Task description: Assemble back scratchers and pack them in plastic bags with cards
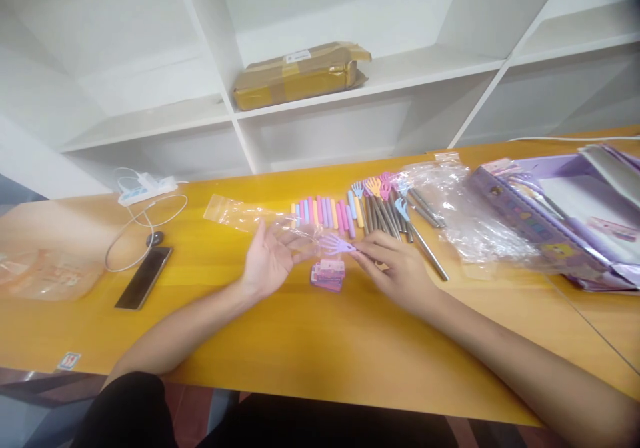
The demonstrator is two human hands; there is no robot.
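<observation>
Near the middle of the table, my left hand [270,261] has its palm turned up and its fingers curled round a clear plastic bag [233,212]. My right hand [395,268] pinches a purple hand-shaped back scratcher [336,244] just behind its head. The scratcher's head points left, at the bag's end by my left fingers. Beyond both hands lies a row of coloured handle tubes [320,212]. To its right are several back scratchers [383,211] with metal rods and coloured heads. A small stack of pink printed cards [327,276] sits below the scratcher.
At right stand crumpled clear plastic [465,215] and an open purple box [540,225]. On the left are a phone [144,278], a white cable [113,245], a power strip [147,188] and plastic bags [55,275]. A taped parcel [300,78] rests on the shelf [415,68].
</observation>
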